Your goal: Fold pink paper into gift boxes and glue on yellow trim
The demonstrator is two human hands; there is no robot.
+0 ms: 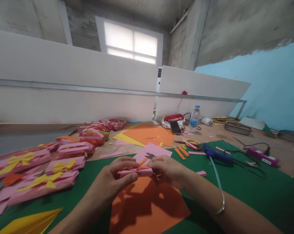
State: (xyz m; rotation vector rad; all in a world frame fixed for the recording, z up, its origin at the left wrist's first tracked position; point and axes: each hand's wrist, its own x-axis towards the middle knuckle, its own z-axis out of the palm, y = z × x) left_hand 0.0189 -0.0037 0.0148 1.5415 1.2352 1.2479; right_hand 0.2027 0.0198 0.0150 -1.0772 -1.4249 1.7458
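Observation:
My left hand is closed on the left side of a folded pink paper piece, its thumb along the near face. A narrow orange paper strip sticks up at the piece's far side. At the right end my right hand pinches the same piece, its fingertips partly hidden. Below both hands lies an orange paper sheet, with their shadow on it. Just beyond them is a pink paper sheet with a small dark thing I cannot make out.
Pink paper bags with yellow bows pile up at left. To the right lie a blue glue gun with its cord, scissors and orange strips. Farther back are a water bottle, a phone and a metal tray.

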